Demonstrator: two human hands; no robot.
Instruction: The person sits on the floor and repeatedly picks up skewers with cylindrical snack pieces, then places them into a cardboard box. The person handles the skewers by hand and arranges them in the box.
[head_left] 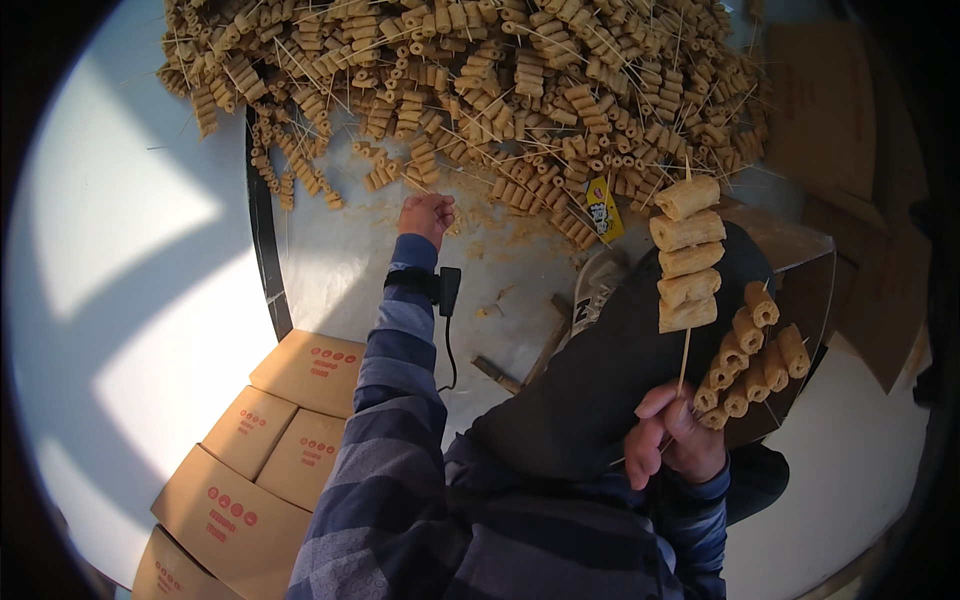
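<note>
My left hand [427,215] is stretched out over the pale floor sheet [340,270], its fingers curled narrow at the near edge of the big heap of skewered rolls [480,80]; I cannot tell whether they have closed on a skewer or only touch the crumbs there. A black strap with a small device [440,288] sits on that wrist, a cable hanging from it. My right hand [672,438] is drawn in close to my body, fingers pinched around thin bamboo sticks: one upright skewer of five rolls [687,255] stands above the hand, and a bunch of smaller skewered rolls [748,358] fans off to the right of it, all gripped together. The heap fills the far edge of the sheet, spreading toward its far right corner. A yellow tag [602,210] lies at the heap's near side, just beside the upright skewer. A shoe [597,290] and my dark trouser leg [620,370] rest on the sheet. Brown cardboard boxes [270,440] sit stacked off the sheet's near left corner.
</note>
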